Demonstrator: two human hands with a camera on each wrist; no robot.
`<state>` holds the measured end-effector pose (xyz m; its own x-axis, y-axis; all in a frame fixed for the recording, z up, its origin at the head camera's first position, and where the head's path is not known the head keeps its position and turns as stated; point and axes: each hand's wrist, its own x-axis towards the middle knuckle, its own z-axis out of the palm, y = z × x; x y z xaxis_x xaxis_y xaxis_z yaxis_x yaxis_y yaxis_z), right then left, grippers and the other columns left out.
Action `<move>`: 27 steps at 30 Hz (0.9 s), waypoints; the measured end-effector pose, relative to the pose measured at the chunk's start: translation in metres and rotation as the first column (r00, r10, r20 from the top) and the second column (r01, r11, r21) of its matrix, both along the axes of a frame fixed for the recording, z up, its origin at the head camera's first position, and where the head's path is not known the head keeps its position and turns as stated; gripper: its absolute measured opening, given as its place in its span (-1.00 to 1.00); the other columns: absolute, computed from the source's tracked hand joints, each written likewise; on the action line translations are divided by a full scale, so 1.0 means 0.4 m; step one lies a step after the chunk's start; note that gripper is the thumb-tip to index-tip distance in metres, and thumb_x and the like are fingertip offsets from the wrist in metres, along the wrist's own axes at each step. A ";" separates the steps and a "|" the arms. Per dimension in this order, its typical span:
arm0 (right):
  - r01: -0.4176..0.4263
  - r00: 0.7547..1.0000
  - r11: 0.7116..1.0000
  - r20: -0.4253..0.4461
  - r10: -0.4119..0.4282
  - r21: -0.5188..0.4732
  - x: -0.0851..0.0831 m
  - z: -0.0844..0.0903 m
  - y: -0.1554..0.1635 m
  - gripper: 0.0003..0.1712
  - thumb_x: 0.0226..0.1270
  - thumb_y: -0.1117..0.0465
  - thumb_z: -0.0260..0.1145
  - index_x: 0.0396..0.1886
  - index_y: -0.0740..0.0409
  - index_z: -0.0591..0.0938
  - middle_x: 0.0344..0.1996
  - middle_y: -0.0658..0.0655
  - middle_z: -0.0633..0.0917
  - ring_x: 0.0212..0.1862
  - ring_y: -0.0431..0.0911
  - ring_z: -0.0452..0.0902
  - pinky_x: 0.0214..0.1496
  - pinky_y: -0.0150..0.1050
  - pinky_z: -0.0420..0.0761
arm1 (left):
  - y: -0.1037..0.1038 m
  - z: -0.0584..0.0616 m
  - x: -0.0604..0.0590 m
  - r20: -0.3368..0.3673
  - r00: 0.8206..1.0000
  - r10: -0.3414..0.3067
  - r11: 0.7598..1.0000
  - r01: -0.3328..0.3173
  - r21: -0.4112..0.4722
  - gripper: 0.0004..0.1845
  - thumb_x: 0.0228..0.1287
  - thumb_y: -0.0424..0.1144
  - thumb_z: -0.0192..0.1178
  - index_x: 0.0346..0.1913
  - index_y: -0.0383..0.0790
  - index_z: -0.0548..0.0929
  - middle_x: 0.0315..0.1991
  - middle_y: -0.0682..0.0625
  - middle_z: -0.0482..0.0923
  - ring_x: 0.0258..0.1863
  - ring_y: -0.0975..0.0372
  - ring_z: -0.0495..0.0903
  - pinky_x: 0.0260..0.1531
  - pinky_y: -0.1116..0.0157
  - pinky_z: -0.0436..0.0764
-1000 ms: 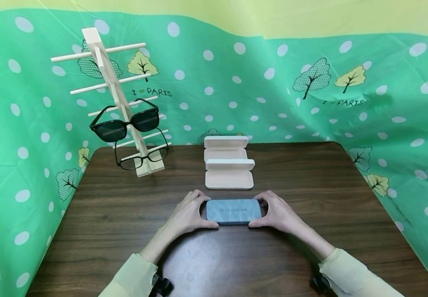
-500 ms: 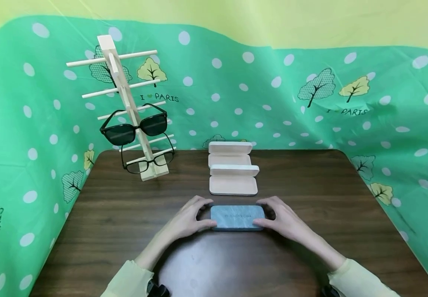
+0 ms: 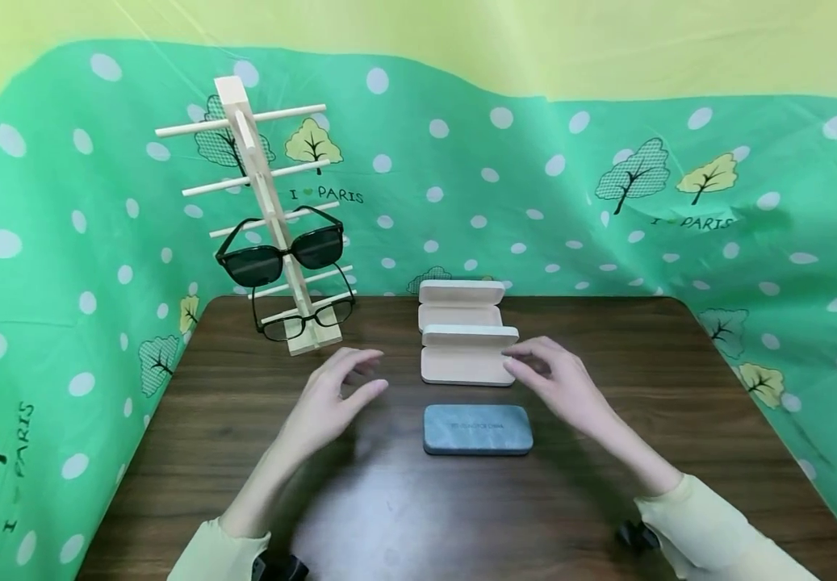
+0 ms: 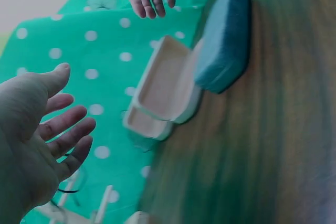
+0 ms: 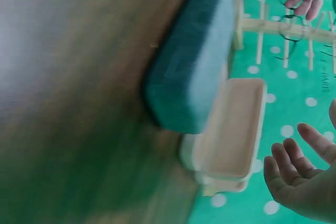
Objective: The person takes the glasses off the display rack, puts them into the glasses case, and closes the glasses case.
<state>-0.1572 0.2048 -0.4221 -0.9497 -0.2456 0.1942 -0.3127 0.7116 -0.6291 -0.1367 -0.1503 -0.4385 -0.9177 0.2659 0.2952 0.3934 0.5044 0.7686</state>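
On the dark wooden table (image 3: 680,387), the closed grey-blue glasses case (image 3: 478,428) lies flat near the front; its lid lettering is too small to read, and both wrist views are blurred. Half a second ago both hands gripped its ends; now the left hand (image 3: 331,395) and right hand (image 3: 556,379) hover apart, fingers relaxed, holding nothing. Behind, two cream cases (image 3: 467,363) seem open. A wooden rack (image 3: 273,226) carries sunglasses (image 3: 280,254) against green dotted cloth (image 3: 607,202).
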 end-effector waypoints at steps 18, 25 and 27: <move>-0.057 0.993 0.978 0.090 0.076 -0.199 -0.078 0.128 -0.120 -0.62 0.59 -0.06 0.20 0.12 0.04 0.73 0.01 0.13 0.79 0.10 -0.01 0.69 0.14 -0.24 0.64 | -0.085 0.088 0.014 -0.132 0.972 0.192 0.977 -0.177 0.120 -0.72 0.38 -0.22 0.36 0.12 -0.04 0.73 -0.16 0.04 0.75 -0.16 0.43 0.64 -0.24 0.51 0.60; -0.143 0.977 0.939 0.104 0.183 -0.312 -0.110 0.169 -0.198 -0.63 0.60 -0.02 0.19 0.12 0.08 0.73 0.02 0.12 0.79 0.10 0.03 0.71 0.19 -0.05 0.68 | -0.119 0.116 0.011 -0.125 0.948 0.292 0.947 -0.267 0.180 -0.79 0.41 -0.22 0.33 0.05 -0.11 0.77 -0.20 -0.01 0.76 -0.30 0.49 0.60 -0.29 0.57 0.55; -0.149 0.971 0.925 0.123 0.203 -0.350 -0.121 0.180 -0.220 -0.62 0.60 -0.03 0.19 0.12 0.08 0.73 0.02 0.11 0.79 0.09 0.01 0.71 0.20 -0.01 0.68 | -0.128 0.125 0.011 -0.124 0.939 0.322 0.936 -0.296 0.191 -0.80 0.42 -0.21 0.32 0.03 -0.11 0.78 -0.21 -0.01 0.76 -0.32 0.48 0.59 -0.31 0.57 0.54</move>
<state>-0.2057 0.1168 -0.3502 -0.9219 -0.3574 0.1495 -0.2934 0.3922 -0.8718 -0.1323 -0.2016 -0.3885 -0.8877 -0.0887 0.4519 0.3562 0.4895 0.7959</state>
